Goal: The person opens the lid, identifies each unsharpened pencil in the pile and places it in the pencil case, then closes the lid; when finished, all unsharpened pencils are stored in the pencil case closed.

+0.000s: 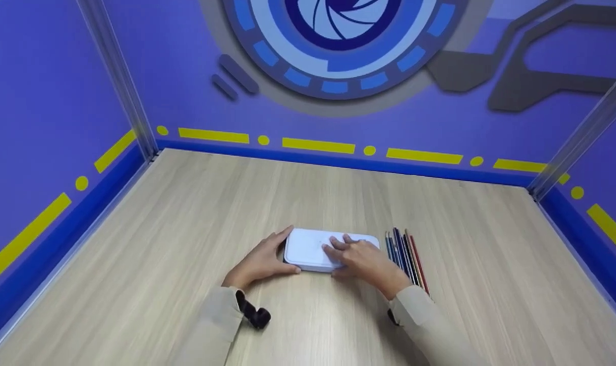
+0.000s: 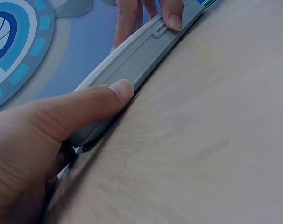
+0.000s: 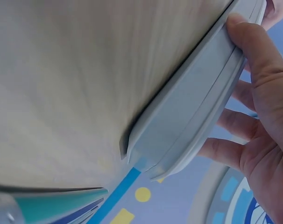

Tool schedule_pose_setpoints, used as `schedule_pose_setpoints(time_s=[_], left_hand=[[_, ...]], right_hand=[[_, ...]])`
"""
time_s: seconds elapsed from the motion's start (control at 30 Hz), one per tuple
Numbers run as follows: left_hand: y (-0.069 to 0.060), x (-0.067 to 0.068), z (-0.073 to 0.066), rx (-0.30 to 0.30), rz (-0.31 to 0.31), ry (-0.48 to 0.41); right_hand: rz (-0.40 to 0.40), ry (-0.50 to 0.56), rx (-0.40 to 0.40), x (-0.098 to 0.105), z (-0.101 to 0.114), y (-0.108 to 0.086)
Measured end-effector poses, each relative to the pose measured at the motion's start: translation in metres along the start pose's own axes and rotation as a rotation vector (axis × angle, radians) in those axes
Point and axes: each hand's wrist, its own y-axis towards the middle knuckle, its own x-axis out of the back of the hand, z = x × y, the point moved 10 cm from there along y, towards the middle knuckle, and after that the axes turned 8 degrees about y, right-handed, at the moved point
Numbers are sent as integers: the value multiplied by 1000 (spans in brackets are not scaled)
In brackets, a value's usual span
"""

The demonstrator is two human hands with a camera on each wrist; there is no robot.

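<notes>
A closed white pencil case [image 1: 303,246] lies flat on the wooden table in the head view. Around its left end is my left hand [image 1: 261,260], thumb against the front side and fingers at the back corner. My right hand [image 1: 364,262] lies over the right half, fingertips spread on the lid and thumb at the front side. In the left wrist view, the right thumb [image 2: 173,18] sits by a small latch-like recess on the grey side wall [image 2: 125,65]. From the right wrist, a seam runs along the case's side [image 3: 183,102], and the lid looks level with it.
Several pencils [image 1: 407,254], dark ones and a red one among them, lie side by side just right of the case, partly behind the right forearm. Blue printed panels [image 1: 308,122] stand behind and beside the wooden table [image 1: 185,203].
</notes>
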Motion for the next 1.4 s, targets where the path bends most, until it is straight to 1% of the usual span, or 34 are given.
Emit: schedule_pose_setpoints(time_s=[0.23, 0.4, 0.53, 0.6, 0.7, 0.8, 0.9, 1.0, 1.17, 1.3, 1.4], left_hand=[[-2, -1, 1, -9, -6, -2], [-4, -1, 4, 3, -9, -7], [-3, -2, 5, 14, -4, -22], [-3, -3, 6, 32, 3, -27], [-4, -5, 6, 51, 11, -34], [-5, -6, 7, 75, 18, -42], [-4, -6, 7, 79, 16, -49], [-3, -6, 6, 71, 12, -45], [-1, -3, 2, 43, 5, -38], [0, -1, 0, 28, 0, -38], [0, -1, 1, 30, 2, -37]], right_hand=[[4, -20, 26, -2, 2, 2], [0, 11, 53, -1, 2, 3], [8, 96, 29, 2, -3, 3], [5, 145, 17, 5, -7, 2], [5, 226, 20, 8, -10, 2], [21, 323, 8, 10, -16, 2], [49, 420, -24, 12, -23, 0], [54, 479, -38, 17, -28, -2], [23, 481, -24, 30, -33, -3], [7, 477, -38, 39, -36, -3], [0, 478, -49, 43, -39, -3]])
